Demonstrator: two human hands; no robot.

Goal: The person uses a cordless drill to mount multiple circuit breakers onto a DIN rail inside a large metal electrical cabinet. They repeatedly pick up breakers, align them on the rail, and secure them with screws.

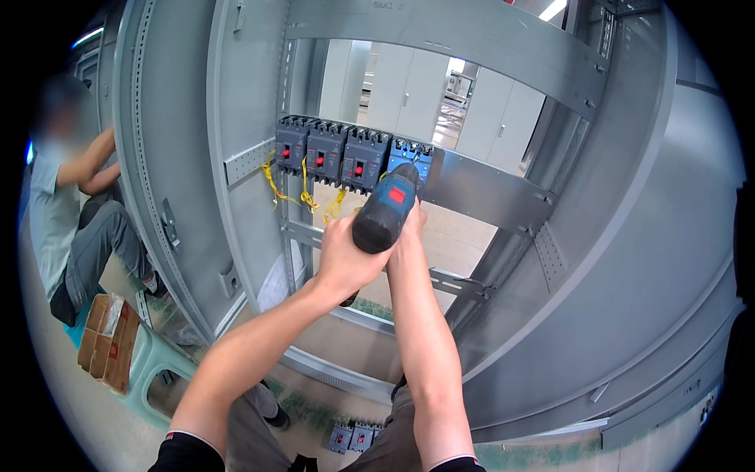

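Both my hands are closed on a dark cordless drill [380,218] with a blue and red patch on its body. My left hand [346,256] wraps it from the left, below the motor housing. On the other side, my right hand [412,226] grips it, its fingers partly hidden behind the tool. The bit points at the upper part of a blue-fronted circuit breaker [410,149], which the drill partly covers; whether it touches a screw I cannot tell. Left of it, three dark breakers [324,153] with red levers sit in a row on the rail. Yellow wires [307,197] hang below them.
The grey cabinet frame [224,141] surrounds the breakers, with a crossbar [472,177] to their right. More breakers [354,435] lie on the floor by my legs. At left, a cardboard box [110,342] rests on a green stool [161,366]; a person [71,204] sits beyond.
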